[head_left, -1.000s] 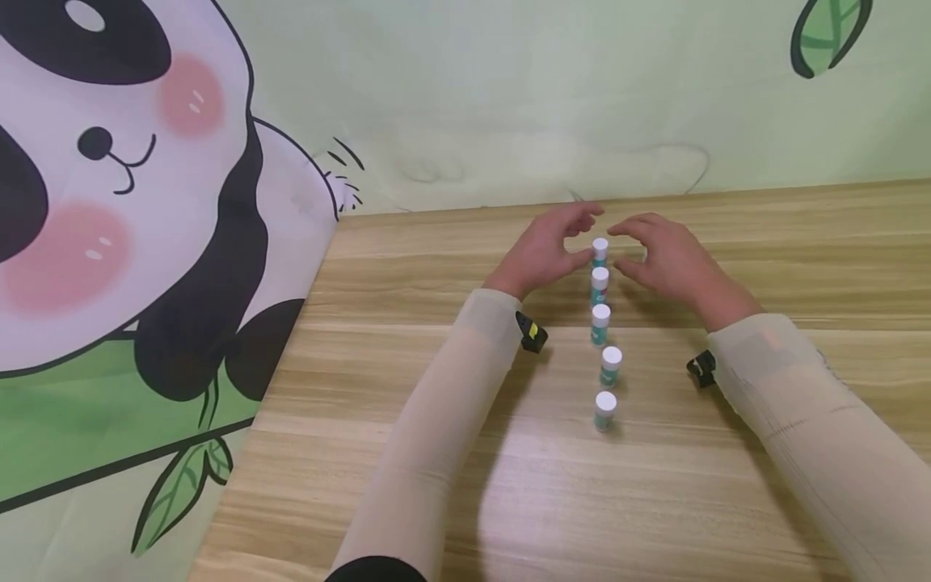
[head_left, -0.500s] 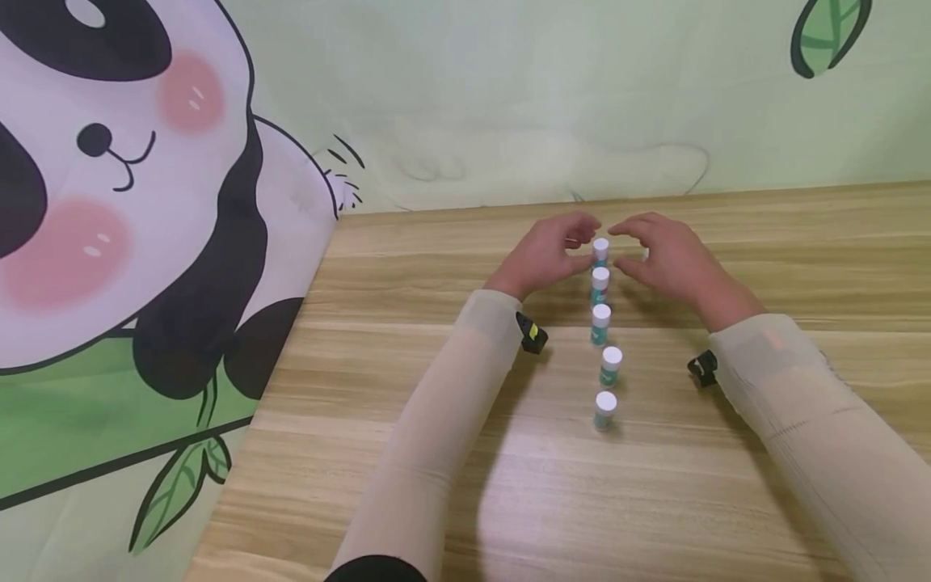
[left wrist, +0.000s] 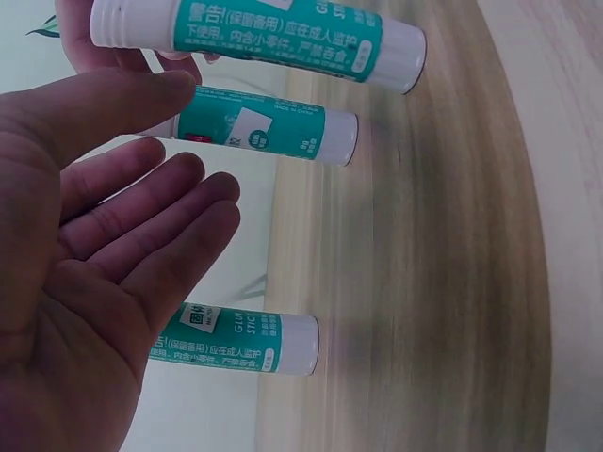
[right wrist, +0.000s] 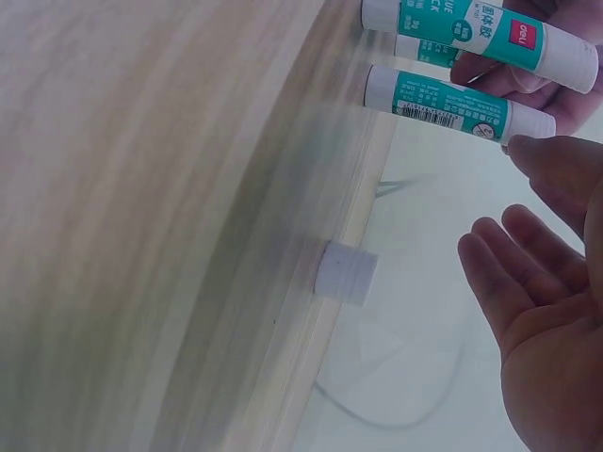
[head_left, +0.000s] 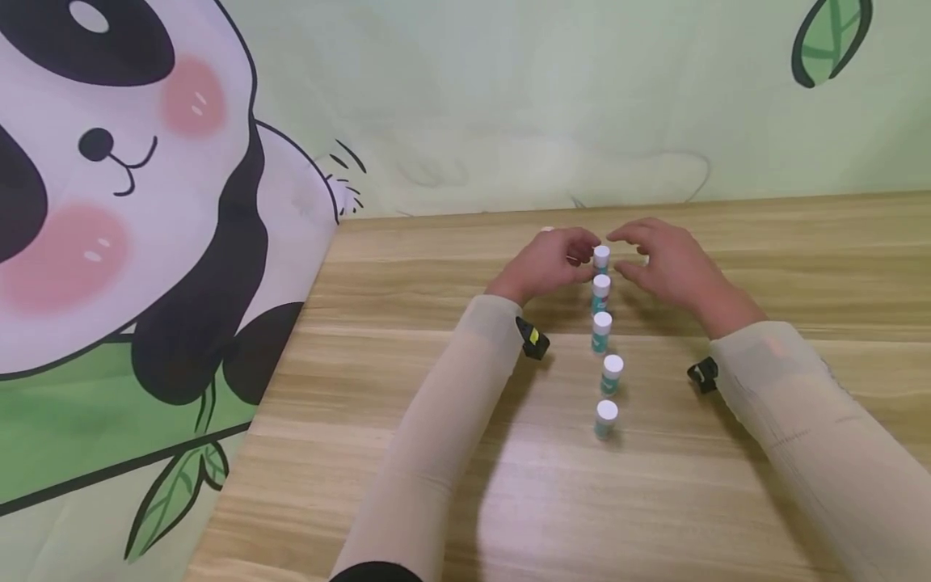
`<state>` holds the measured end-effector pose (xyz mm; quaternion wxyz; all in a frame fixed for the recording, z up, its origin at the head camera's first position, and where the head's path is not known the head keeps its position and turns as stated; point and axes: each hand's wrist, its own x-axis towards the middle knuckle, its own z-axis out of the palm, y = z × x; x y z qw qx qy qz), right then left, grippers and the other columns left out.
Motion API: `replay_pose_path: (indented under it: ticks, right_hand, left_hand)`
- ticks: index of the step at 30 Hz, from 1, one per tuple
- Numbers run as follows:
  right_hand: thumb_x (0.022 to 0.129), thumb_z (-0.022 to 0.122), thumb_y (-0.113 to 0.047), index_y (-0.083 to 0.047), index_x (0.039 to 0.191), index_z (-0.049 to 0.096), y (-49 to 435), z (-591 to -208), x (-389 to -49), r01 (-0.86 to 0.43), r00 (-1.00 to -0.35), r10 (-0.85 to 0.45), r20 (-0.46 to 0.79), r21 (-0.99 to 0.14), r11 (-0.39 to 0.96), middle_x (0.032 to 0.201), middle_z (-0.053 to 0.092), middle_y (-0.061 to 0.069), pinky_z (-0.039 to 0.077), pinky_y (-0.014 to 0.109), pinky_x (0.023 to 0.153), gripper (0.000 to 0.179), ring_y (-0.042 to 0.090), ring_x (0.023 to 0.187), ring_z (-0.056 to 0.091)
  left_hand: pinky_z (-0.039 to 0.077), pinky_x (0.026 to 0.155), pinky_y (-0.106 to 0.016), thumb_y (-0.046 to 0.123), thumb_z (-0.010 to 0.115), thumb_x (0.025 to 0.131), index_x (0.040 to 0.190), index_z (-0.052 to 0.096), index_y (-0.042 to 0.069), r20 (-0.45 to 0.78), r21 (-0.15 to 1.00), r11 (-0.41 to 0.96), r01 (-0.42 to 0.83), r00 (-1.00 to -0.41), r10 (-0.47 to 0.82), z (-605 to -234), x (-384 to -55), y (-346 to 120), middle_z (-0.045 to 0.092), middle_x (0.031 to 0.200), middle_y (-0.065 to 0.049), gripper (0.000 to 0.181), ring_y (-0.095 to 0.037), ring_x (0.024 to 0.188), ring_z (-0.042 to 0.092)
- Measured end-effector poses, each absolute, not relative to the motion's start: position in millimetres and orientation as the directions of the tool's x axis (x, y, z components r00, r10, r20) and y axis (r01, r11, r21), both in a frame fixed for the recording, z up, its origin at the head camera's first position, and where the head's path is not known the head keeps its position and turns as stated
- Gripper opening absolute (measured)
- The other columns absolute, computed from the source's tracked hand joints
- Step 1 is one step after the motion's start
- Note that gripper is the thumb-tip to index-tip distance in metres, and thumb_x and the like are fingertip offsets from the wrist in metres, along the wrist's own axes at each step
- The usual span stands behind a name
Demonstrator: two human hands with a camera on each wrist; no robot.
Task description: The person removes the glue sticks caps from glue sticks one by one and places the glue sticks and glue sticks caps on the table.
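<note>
Several glue sticks with white caps and teal labels stand upright in a line running away from me; the nearest glue stick [head_left: 606,419] is at the front and the farthest glue stick [head_left: 601,259] lies between both hands. My left hand [head_left: 549,263] is at its left side, fingers loosely bent and thumb tip right by it. In the left wrist view that palm [left wrist: 85,311] holds nothing. On the other side my right hand [head_left: 672,263] has thumb and fingers spread apart. The right wrist view shows its thumb [right wrist: 556,169] close to a glue stick's cap [right wrist: 530,124].
Another glue stick [left wrist: 226,339] stands beyond the left hand; its white top [head_left: 547,229] peeks over that hand. A short white cylinder [right wrist: 347,273] sits on the wooden table [head_left: 349,364] behind the right hand. A panda-print cloth [head_left: 473,105] hangs behind the table.
The left hand's fingers have come down and bent a little more, uncovering a white top behind them. The right hand stays nearly still. The head view has tilted slightly.
</note>
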<state>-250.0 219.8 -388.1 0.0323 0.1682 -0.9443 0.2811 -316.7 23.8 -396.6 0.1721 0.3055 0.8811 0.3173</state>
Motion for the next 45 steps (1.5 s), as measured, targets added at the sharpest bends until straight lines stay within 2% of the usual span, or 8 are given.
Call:
replay_pose_path:
  ticks: [10, 21, 30, 45]
  right_hand:
    - [0.089, 0.068, -0.011, -0.004, 0.124, 0.061, 217, -396, -252, -0.371, -0.927, -0.308, 0.213, -0.626, 0.686, 0.130, 0.057, 0.018, 0.051, 0.051, 0.095, 0.036, 0.041, 0.112, 0.060]
    - [0.090, 0.068, -0.016, -0.004, 0.119, 0.064, 217, -395, -257, -0.382, -0.923, -0.313, 0.223, -0.628, 0.678, 0.127, 0.060, 0.016, 0.051, 0.050, 0.095, 0.032, 0.038, 0.115, 0.059]
    - [0.090, 0.069, -0.017, -0.003, 0.117, 0.066, 213, -391, -258, -0.410, -0.912, -0.327, 0.249, -0.610, 0.679, 0.123, 0.063, 0.016, 0.052, 0.048, 0.095, 0.030, 0.033, 0.116, 0.058]
    - [0.092, 0.066, -0.017, -0.006, 0.123, 0.064, 210, -388, -260, -0.366, -0.927, -0.338, 0.163, -0.597, 0.714, 0.127, 0.063, 0.014, 0.048, 0.049, 0.099, 0.033, 0.034, 0.117, 0.059]
  left_hand:
    - [0.049, 0.090, -0.019, 0.021, 0.068, 0.090, 0.124, 0.060, 0.008, -0.092, 0.719, 0.552, 0.423, -0.729, 0.678, -403, -314, 23, 0.068, 0.115, -0.003, 0.037, -0.011, 0.105, 0.063]
    - [0.049, 0.092, -0.021, 0.021, 0.068, 0.091, 0.128, 0.057, 0.008, -0.133, 0.751, 0.546, 0.371, -0.725, 0.676, -406, -321, 24, 0.066, 0.117, -0.004, 0.040, -0.012, 0.108, 0.061]
    - [0.050, 0.089, -0.021, 0.021, 0.068, 0.091, 0.126, 0.059, 0.007, -0.125, 0.744, 0.548, 0.381, -0.727, 0.675, -409, -321, 25, 0.066, 0.117, -0.004, 0.039, -0.012, 0.106, 0.061]
    - [0.050, 0.087, -0.018, 0.014, 0.068, 0.089, 0.129, 0.058, 0.005, -0.088, 0.746, 0.519, 0.418, -0.710, 0.698, -419, -325, 31, 0.067, 0.117, -0.006, 0.042, -0.012, 0.105, 0.062]
